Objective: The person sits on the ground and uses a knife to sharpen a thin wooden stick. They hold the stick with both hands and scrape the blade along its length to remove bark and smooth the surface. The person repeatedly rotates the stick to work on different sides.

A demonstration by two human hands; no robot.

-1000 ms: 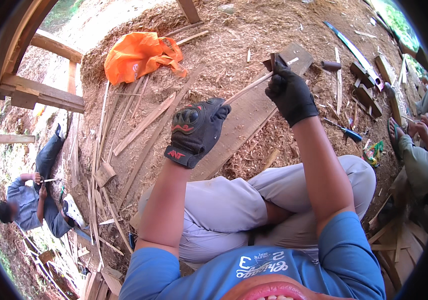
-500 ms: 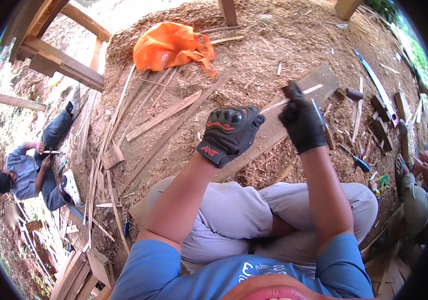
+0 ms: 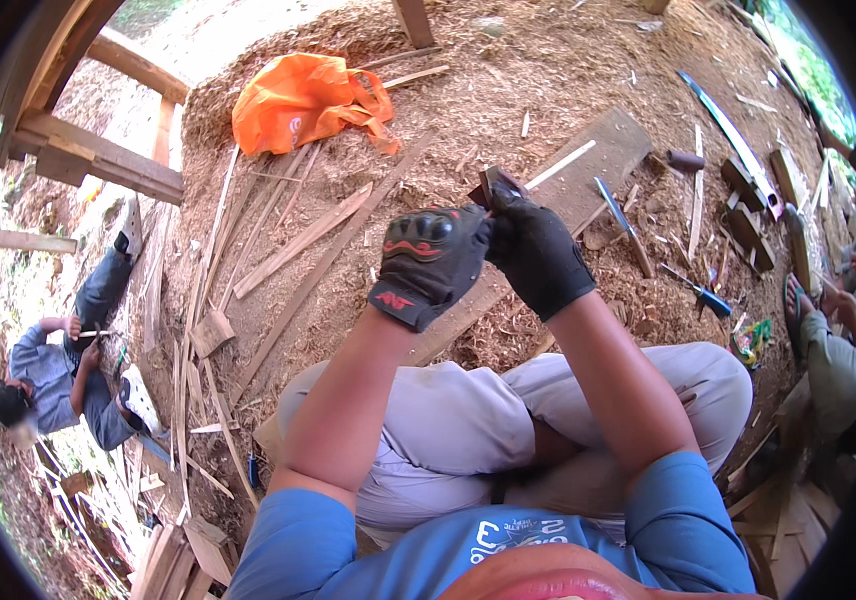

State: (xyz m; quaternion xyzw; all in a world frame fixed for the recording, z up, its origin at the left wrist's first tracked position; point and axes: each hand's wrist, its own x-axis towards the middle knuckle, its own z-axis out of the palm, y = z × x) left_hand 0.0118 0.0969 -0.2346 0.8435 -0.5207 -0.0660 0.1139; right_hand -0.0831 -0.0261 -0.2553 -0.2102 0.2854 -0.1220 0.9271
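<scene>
Gloved hands: left (image 3: 431, 262), right (image 3: 540, 258), grip small dark piece (image 3: 495, 184), probably wood.

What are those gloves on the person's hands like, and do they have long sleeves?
Both hands wear black gloves. The left glove has red markings on its padded knuckles and cuff. The right glove looks plain black. The sleeves are short and blue, so the forearms are bare.

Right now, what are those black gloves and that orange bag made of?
The gloves, on the left hand and right hand, look like matte black fabric, the left with a harder-looking knuckle guard and red marks. The orange bag looks like thin plastic: crumpled, slightly shiny folds.
</scene>
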